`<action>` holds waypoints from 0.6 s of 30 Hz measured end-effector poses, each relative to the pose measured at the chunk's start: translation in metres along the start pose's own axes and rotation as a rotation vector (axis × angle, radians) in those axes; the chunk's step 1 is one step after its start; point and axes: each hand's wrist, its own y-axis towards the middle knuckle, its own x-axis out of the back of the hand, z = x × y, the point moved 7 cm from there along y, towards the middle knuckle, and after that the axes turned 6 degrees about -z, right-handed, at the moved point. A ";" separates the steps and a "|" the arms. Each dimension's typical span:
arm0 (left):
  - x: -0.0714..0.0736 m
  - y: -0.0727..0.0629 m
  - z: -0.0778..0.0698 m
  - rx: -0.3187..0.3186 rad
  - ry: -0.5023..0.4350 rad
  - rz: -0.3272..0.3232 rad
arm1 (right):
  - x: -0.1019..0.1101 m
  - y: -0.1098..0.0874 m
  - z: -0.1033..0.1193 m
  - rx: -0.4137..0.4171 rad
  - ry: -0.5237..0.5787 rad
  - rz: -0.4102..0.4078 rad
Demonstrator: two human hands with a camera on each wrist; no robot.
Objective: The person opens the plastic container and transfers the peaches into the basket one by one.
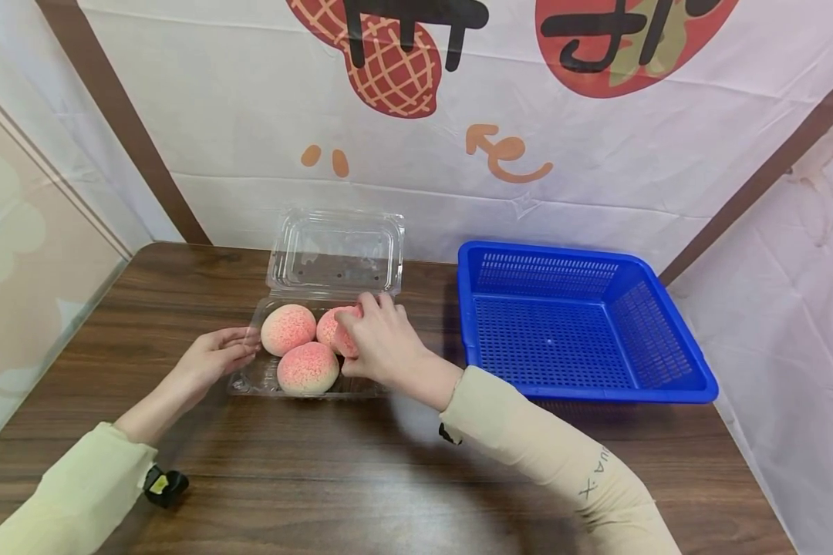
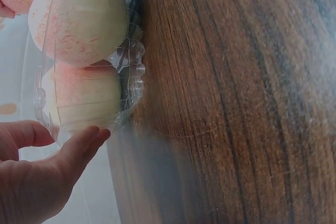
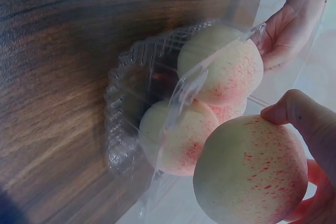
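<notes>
A clear plastic clamshell box [image 1: 250, 383] lies with its lid raised. Inside it are three pink-and-cream peaches: a left one [image 1: 288, 329], a front one [image 1: 308, 370] and a back one [image 1: 327, 325] partly covered by another peach. My right hand [image 1: 386, 339] grips that other peach [image 3: 252, 174] at the box's right side, thumb and fingers around it. At the box's left end, my left hand [image 1: 215, 356] pinches the rim between thumb and fingers, as the left wrist view shows [image 2: 50, 169].
To the right on the wooden table [image 1: 305, 478] stands a blue perforated plastic basket [image 1: 590, 391]. The transparent lid [image 1: 336, 250] leans up near a printed white cloth backdrop [image 1: 416, 162]. Cloth also hangs along both sides.
</notes>
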 end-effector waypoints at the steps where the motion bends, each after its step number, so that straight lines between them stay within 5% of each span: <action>1: 0.000 0.000 0.000 -0.001 -0.003 0.001 | 0.000 0.001 -0.001 -0.003 0.004 0.008; 18: -0.001 -0.001 0.001 -0.006 0.005 0.000 | 0.000 0.005 -0.015 -0.042 0.025 0.065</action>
